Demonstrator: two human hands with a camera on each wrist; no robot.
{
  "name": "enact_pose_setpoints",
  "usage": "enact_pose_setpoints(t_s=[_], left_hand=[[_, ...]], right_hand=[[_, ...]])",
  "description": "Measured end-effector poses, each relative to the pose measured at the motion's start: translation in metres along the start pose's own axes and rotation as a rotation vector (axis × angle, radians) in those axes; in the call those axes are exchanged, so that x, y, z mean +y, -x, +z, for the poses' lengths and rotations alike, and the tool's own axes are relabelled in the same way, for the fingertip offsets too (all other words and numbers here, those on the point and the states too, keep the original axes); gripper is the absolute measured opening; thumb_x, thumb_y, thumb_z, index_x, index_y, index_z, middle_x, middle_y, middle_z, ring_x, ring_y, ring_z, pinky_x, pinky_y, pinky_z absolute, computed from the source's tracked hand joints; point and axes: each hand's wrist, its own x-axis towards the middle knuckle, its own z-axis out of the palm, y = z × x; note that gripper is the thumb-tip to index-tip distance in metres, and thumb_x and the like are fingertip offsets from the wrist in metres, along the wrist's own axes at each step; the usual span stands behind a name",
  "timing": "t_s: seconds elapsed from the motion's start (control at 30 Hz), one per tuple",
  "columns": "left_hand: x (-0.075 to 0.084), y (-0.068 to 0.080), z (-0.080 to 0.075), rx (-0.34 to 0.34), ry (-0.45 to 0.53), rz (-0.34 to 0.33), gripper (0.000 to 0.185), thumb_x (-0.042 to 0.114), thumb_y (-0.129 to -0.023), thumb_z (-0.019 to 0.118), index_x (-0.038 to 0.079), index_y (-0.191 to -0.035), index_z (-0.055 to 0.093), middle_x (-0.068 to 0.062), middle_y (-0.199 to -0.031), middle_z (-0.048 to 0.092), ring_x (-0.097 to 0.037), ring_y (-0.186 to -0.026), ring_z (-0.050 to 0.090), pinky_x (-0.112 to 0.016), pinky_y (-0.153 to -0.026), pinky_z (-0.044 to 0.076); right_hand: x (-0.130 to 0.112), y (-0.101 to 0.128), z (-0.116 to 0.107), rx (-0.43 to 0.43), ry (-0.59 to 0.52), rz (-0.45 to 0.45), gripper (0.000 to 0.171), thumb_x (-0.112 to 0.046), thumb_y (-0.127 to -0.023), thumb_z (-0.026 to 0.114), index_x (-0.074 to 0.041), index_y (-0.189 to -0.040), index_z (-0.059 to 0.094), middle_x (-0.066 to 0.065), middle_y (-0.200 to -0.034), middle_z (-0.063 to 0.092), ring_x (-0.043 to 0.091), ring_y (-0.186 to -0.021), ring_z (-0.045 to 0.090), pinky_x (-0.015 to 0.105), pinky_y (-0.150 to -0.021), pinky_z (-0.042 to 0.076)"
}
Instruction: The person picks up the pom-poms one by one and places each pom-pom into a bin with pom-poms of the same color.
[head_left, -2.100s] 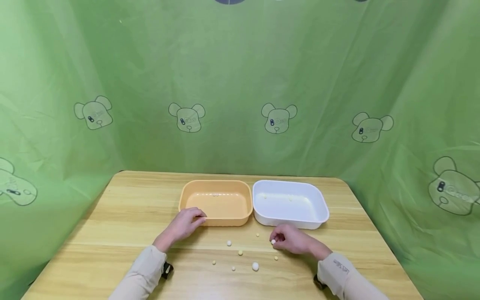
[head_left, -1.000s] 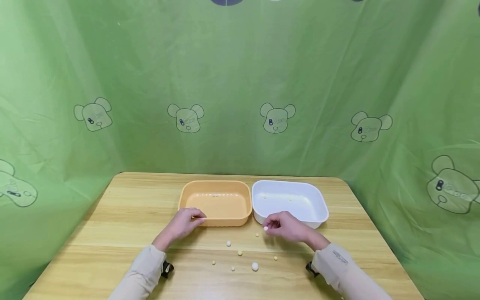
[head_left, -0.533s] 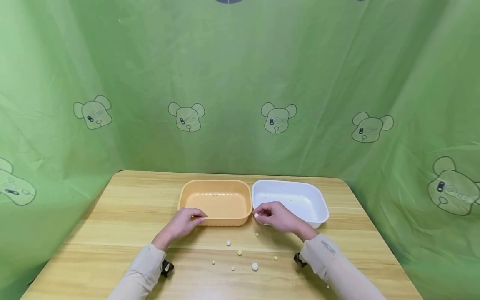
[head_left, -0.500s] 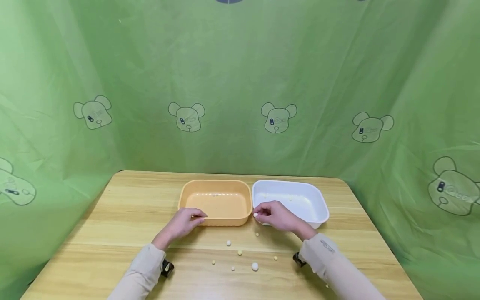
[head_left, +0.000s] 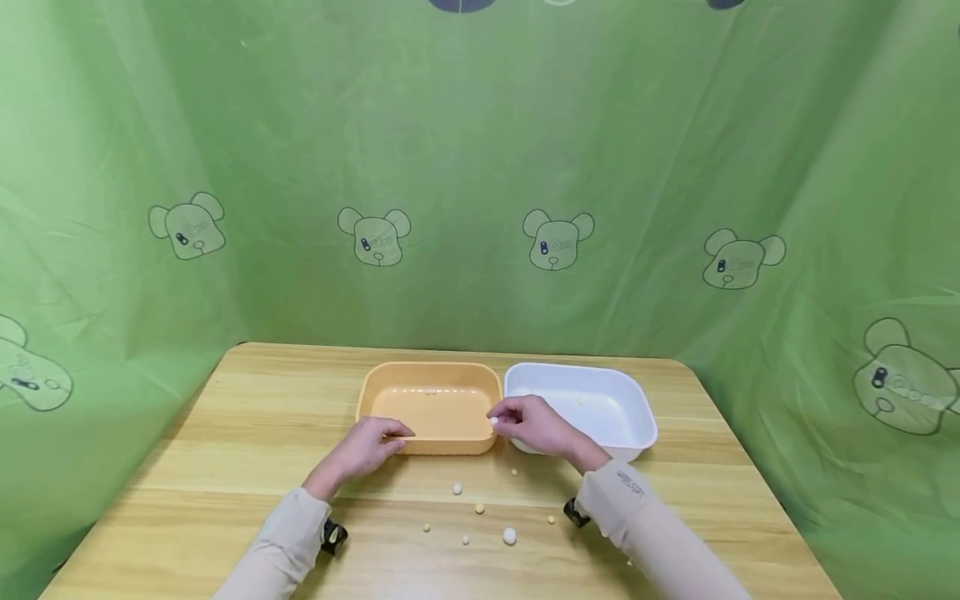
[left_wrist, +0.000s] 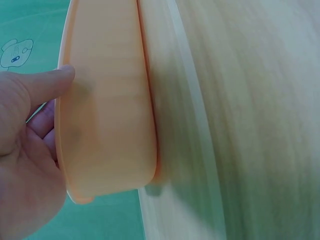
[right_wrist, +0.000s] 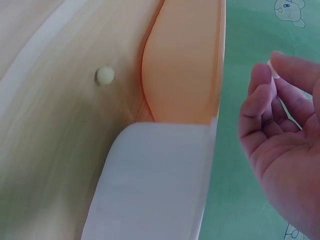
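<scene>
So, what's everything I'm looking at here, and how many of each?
Table: 1, light wood, foreground
Orange tray: 1, orange, left on the table
White tray: 1, white, right of the orange tray
Loose balls: at least 8, white and yellow, on the table in front of the trays
Pale balls: 2, whitish, in the orange tray
Yellow ball: 1 visible, yellow, in the white tray
Held ball: 1, white, in the right hand
Backdrop: 1, green, printed with animal heads, behind
Wrist devices: 2, black, at the cuffs
Sleeves: 2, cream
Hands: 2, bare; left hand grips the orange tray
</scene>
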Motion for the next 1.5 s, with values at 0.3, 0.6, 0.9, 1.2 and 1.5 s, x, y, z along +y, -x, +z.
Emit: enact_pose_setpoints(t_s=[0.3,0.6,0.9,1.2,1.5], left_hand=[[-0.001,-0.001,0.0,-0.002,-0.008,0.021,0.014,0.001,-0.087,0.064,0.006,-0.098,0.072,-0.004,-0.095,0.07,-0.016,-0.086,0.063,-0.035,-0.077,0.051],[0.001,-0.001,0.0,-0.012,0.007,0.024,0.015,0.0,-0.087,0.063,0.003,-0.1,0.071,-0.008,-0.096,0.07,-0.019,-0.088,0.063,-0.037,-0.078,0.051],[0.0,-0.001,0.0,-0.023,-0.004,0.013,0.015,0.002,-0.088,0.063,0.003,-0.101,0.071,-0.007,-0.097,0.07,-0.02,-0.09,0.064,-0.038,-0.081,0.051],[0.0,-0.001,0.0,-0.023,-0.011,0.024,0.015,0.002,-0.088,0.063,0.005,-0.099,0.071,-0.006,-0.096,0.07,-0.017,-0.087,0.063,-0.034,-0.077,0.051],[0.0,-0.001,0.0,-0.03,-0.022,0.049,0.015,0.001,-0.088,0.063,0.004,-0.1,0.071,-0.007,-0.096,0.07,-0.016,-0.085,0.062,-0.032,-0.075,0.05]], right_hand=[[-0.006,-0.013,0.006,0.004,-0.006,0.041,0.019,-0.007,-0.089,0.062,0.003,-0.104,0.067,-0.001,-0.08,0.06,0.012,-0.073,0.053,0.024,-0.065,0.047],[-0.005,-0.028,0.008,0.017,-0.019,0.086,0.018,-0.005,-0.087,0.062,0.004,-0.102,0.066,0.001,-0.079,0.062,0.011,-0.071,0.058,0.026,-0.064,0.051],[0.002,-0.038,0.01,0.005,-0.004,0.157,0.02,-0.004,-0.086,0.063,0.006,-0.104,0.065,0.002,-0.079,0.061,0.014,-0.071,0.059,0.026,-0.061,0.049],[0.0,-0.043,0.008,0.001,-0.028,0.187,0.02,0.0,-0.085,0.062,0.007,-0.104,0.064,0.004,-0.077,0.062,0.017,-0.072,0.058,0.025,-0.061,0.048],[0.005,-0.051,0.007,0.009,-0.019,0.181,0.018,0.0,-0.083,0.063,0.004,-0.1,0.066,0.003,-0.074,0.062,0.02,-0.07,0.06,0.024,-0.057,0.047]])
